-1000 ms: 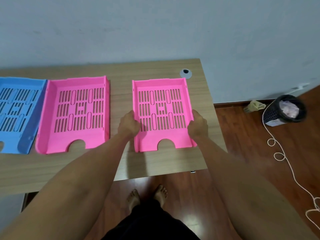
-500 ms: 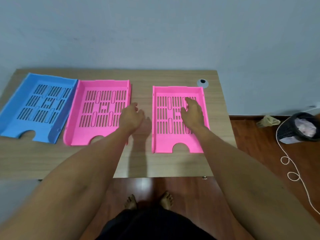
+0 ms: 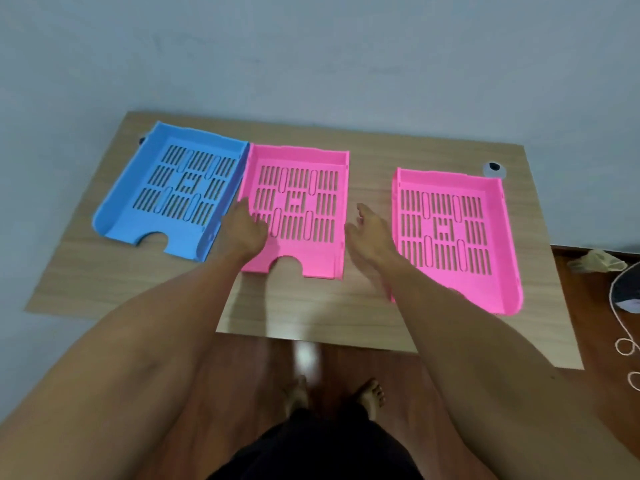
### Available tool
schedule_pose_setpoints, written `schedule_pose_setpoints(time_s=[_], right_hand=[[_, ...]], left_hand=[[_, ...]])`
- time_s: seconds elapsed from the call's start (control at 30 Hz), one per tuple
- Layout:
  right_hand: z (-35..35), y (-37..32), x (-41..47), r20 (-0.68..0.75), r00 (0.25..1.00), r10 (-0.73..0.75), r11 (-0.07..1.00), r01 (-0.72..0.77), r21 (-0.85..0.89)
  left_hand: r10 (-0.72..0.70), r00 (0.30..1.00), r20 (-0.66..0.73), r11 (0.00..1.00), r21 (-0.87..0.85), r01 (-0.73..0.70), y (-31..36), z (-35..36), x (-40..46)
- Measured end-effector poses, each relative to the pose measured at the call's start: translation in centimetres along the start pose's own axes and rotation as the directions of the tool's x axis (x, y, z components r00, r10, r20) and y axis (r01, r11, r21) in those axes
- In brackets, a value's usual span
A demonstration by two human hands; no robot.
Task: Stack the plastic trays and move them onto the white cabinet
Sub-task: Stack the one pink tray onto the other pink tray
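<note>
Three slotted plastic trays lie flat in a row on the wooden table (image 3: 311, 306): a blue tray (image 3: 173, 188) at the left, a middle pink tray (image 3: 301, 206) touching it, and a right pink tray (image 3: 450, 233) set apart. My left hand (image 3: 242, 230) rests over the middle pink tray's left front corner, fingers curled at its edge. My right hand (image 3: 370, 233) hovers over bare table in the gap between the two pink trays, fingers apart, holding nothing. The white cabinet is not in view.
A round cable grommet (image 3: 493, 169) sits in the table's back right corner. A grey wall stands right behind the table. On the wooden floor at the right are a dark waste basket (image 3: 627, 292), a white cord (image 3: 627, 344) and a crumpled scrap (image 3: 595, 259).
Both hands have let go of the right pink tray and moved left to either side of the middle pink tray. My view has swung left, bringing the whole blue tray into sight.
</note>
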State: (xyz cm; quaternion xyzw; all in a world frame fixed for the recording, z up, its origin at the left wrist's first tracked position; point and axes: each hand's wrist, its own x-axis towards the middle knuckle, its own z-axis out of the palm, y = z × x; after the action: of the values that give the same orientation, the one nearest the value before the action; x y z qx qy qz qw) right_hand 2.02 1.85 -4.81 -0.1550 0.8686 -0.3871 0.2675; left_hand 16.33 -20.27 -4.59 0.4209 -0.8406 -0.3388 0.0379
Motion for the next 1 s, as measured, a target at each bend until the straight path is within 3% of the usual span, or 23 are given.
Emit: schedule_pose_setpoints(time_s=[0.23, 0.53, 1.0], right_hand=[[4.9, 0.6, 0.3, -0.041, 0.995, 0.088, 0.991, -0.091, -0.099], [7.3, 1.7, -0.5, -0.142, 0.967, 0.210, 0.976, -0.216, -0.023], [-1.0, 2.0, -4.9, -0.217, 0.960, 0.177, 0.980, -0.150, 0.132]], left_hand=[[-0.122, 0.987, 0.107, 0.992, -0.031, 0.126, -4.3, -0.5, 0.7], [-0.184, 0.970, 0.159, 0.979, -0.059, 0.195, -5.1, 0.3, 1.1], [0.033, 0.992, 0.122, 0.998, -0.062, -0.025, 3.0, -1.3, -3.0]])
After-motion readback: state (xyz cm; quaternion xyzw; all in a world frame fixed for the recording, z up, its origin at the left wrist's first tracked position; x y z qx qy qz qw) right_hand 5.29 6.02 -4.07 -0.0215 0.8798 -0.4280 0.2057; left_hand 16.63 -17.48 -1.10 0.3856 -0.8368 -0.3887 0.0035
